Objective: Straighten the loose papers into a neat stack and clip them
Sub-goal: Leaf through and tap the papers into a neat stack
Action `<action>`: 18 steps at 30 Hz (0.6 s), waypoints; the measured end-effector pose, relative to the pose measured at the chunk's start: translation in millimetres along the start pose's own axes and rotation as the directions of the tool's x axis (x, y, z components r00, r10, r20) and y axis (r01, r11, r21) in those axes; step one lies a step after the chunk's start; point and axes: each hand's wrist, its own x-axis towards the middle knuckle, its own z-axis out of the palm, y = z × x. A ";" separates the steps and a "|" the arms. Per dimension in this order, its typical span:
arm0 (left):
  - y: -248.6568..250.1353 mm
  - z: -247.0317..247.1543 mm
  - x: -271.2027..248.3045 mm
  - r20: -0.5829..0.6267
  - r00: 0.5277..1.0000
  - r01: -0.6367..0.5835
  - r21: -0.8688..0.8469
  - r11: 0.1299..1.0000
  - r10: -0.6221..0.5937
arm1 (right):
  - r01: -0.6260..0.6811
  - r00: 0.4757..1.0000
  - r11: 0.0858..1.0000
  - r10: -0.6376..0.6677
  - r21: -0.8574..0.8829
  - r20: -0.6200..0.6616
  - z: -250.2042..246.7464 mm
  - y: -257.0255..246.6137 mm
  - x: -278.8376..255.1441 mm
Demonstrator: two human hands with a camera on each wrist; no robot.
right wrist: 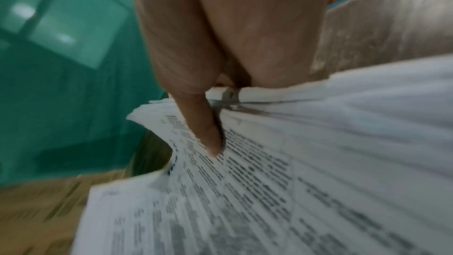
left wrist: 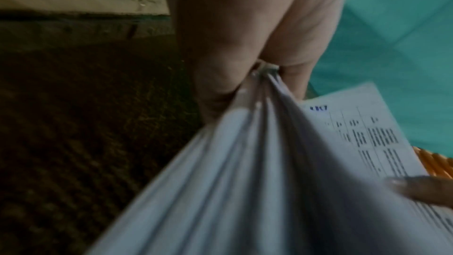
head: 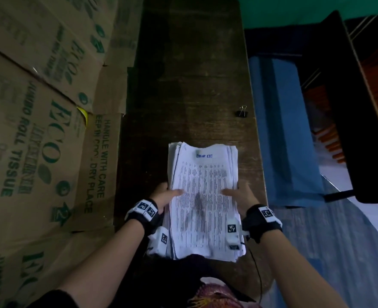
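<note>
I hold the stack of papers (head: 203, 201) with both hands over the near end of the dark wooden table (head: 192, 85). My left hand (head: 164, 196) grips the stack's left edge, thumb lying across the printed top sheet and the other fingers curled underneath; from my left wrist view, the sheets fan out from between thumb and fingers (left wrist: 220, 46). My right hand (head: 241, 195) grips the right edge the same way, and my right wrist view shows the thumb (right wrist: 203, 123) pressing into the top page, which buckles around it. The sheet edges are uneven, with some pages sticking out at the far end and sides. 1 black binder clip (head: 242, 112) lies near the table's right edge, well apart from the stack. Cardboard boxes (head: 39, 130) printed with green lettering stand along the left side of the table.
</note>
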 end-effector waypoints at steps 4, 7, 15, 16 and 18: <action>48.9 2.8 -80.3 -0.148 0.935 -0.338 -0.099 0.936 0.322 | 0.356 0.932 0.934 -0.357 -0.029 -0.056 -6.2 -36.5 -40.7; 72.6 -1.3 -124.8 -0.288 0.805 -0.570 -0.135 0.810 0.518 | 0.533 0.846 0.835 -0.525 0.133 -0.095 -10.3 -61.2 -68.1; 85.0 -18.1 -156.6 -0.314 0.606 -0.785 -0.090 0.613 0.731 | 0.731 0.680 0.676 -0.733 0.097 -0.017 -8.7 -82.2 -102.4; 85.0 -20.8 -158.4 -0.284 0.612 -0.783 -0.083 0.617 0.738 | 0.732 0.677 0.675 -0.736 0.090 0.011 -9.4 -82.0 -103.6; 85.6 -27.3 -163.5 -0.244 0.607 -0.791 -0.094 0.605 0.756 | 0.740 0.666 0.667 -0.745 0.088 0.036 -12.3 -80.0 -104.3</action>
